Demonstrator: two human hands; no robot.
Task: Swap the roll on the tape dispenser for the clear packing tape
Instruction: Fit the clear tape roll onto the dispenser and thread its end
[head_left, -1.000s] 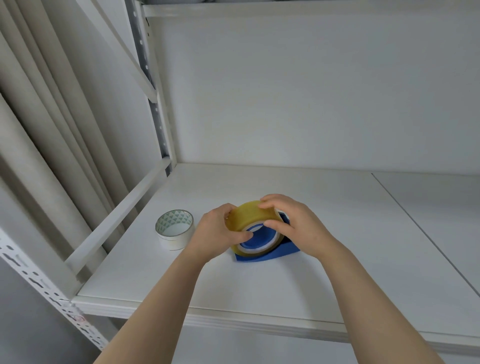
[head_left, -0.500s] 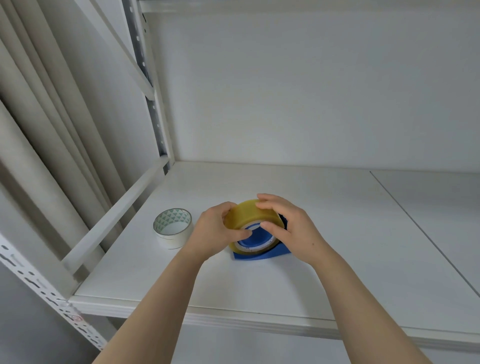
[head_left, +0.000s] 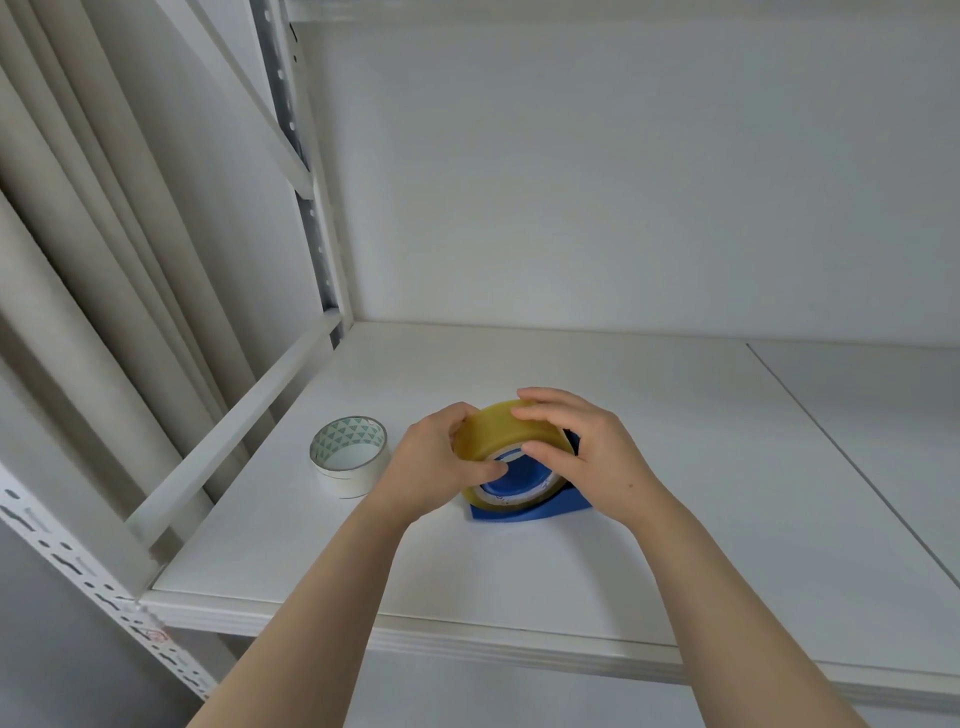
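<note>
I have both hands, left (head_left: 436, 467) and right (head_left: 587, 452), pinching the clear packing tape (head_left: 506, 431) on the blue dispenser (head_left: 519, 514), with the white roll (head_left: 349, 457) to its left.

My view of the blue tape dispenser (head_left: 524, 512): mostly hidden behind the clear packing tape (head_left: 501, 434) and both hands, only the base edge and hub face show. I can't tell if the roll is fully seated on the hub. Left hand (head_left: 434, 467) covers the roll's left side, right hand (head_left: 587, 452) covers its right side and the dispenser's far end, so the cutter isn't visible. Print on the roll's core too small to read. Both forearms cut off by the bottom edge.
</note>
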